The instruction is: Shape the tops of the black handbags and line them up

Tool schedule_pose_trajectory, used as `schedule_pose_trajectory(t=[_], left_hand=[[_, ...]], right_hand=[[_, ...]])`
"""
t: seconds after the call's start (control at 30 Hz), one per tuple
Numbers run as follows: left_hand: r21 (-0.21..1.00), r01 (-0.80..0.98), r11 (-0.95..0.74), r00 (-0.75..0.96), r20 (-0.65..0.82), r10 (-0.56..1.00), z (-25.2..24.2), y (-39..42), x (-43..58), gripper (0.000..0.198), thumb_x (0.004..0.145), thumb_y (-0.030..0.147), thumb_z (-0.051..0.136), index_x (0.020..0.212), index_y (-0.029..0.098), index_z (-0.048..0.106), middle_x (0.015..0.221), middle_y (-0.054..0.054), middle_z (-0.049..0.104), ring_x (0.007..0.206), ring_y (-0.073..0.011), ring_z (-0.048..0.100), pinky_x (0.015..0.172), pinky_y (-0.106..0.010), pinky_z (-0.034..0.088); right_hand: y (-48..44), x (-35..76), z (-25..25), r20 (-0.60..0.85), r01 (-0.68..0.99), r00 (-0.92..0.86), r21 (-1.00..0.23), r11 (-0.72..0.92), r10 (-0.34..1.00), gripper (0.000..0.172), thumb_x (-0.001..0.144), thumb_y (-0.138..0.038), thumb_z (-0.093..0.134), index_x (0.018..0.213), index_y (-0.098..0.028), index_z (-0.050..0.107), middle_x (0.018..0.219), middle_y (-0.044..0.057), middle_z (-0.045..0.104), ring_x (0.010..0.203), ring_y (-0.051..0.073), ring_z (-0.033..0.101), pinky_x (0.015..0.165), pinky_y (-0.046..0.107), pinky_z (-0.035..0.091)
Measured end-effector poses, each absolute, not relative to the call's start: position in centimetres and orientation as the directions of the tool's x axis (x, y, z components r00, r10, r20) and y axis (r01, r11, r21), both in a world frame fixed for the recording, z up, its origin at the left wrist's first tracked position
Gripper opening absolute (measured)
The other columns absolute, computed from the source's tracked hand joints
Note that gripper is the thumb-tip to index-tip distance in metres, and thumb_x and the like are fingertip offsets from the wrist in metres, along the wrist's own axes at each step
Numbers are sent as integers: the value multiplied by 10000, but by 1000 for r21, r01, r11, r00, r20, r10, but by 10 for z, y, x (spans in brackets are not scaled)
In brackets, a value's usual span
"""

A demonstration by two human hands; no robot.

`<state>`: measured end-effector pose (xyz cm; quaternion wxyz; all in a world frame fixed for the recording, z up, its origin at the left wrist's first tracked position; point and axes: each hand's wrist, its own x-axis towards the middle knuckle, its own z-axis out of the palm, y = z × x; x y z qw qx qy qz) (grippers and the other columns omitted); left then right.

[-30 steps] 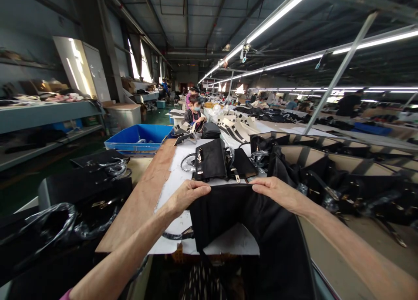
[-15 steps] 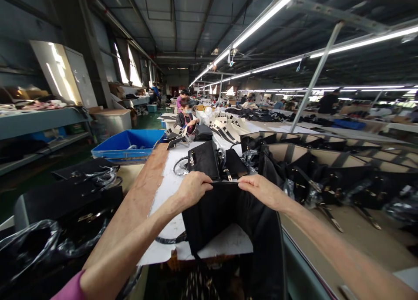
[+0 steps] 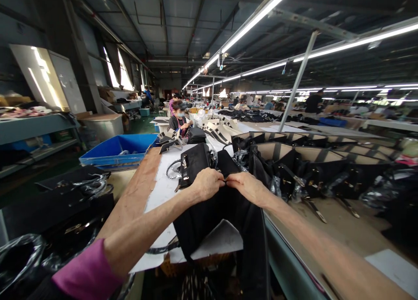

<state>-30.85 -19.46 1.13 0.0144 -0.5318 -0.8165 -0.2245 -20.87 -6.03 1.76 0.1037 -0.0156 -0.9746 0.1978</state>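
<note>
A black bag [image 3: 196, 221] hangs over the near edge of the table, its top edge pinched between my fingers. My left hand [image 3: 209, 184] grips that edge with thumb and fingers pressed together. Right beside it, my right hand [image 3: 246, 186] pinches the same edge, the fingertips of both hands nearly touching. Just beyond my hands, another black bag [image 3: 195, 160] with a ring handle and metal fittings lies on white paper [image 3: 158, 204] on the table.
Many black bags with beige linings [image 3: 313, 173] stand in rows at the right. A blue bin [image 3: 117, 150] is at the left, with more black bags [image 3: 62, 204] nearer. A person [image 3: 179, 119] sits beyond the table. A metal post [image 3: 298, 82] rises at the right.
My hands have come together along the bag's top edge, from a hand's width apart to almost touching. The view has shifted slightly to the right.
</note>
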Motion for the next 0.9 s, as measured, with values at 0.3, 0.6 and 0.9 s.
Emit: schedule_pose_trajectory(t=[0.3, 0.6, 0.9], left_hand=[[253, 814, 523, -580, 281, 765, 31, -205, -326, 245, 710, 245, 449, 754, 193, 685, 745, -58, 638, 742, -198, 550, 681, -286, 372], [362, 777, 515, -604, 195, 773, 15, -234, -346, 200, 682, 255, 491, 641, 171, 668, 528, 4, 557, 531, -115, 477, 517, -212, 315], [749, 544, 378, -742, 219, 633, -13, -317, -341, 286, 709, 360, 495, 804, 174, 691, 693, -7, 647, 681, -163, 540, 634, -232, 397]], right_hand=[[-62, -251, 24, 300, -128, -954, -326, 937, -26, 239, 810, -252, 414, 856, -246, 648, 795, -4, 661, 800, 160, 585, 680, 235, 366], [-64, -266, 13, 195, -95, -980, -276, 957, -41, 239, 822, -318, 413, 791, -242, 637, 736, -5, 630, 729, 147, 558, 651, 232, 347], [-64, -273, 11, 161, -120, -985, -357, 926, -65, 302, 828, -381, 383, 686, -207, 585, 607, -28, 533, 615, 121, 494, 593, 221, 326]])
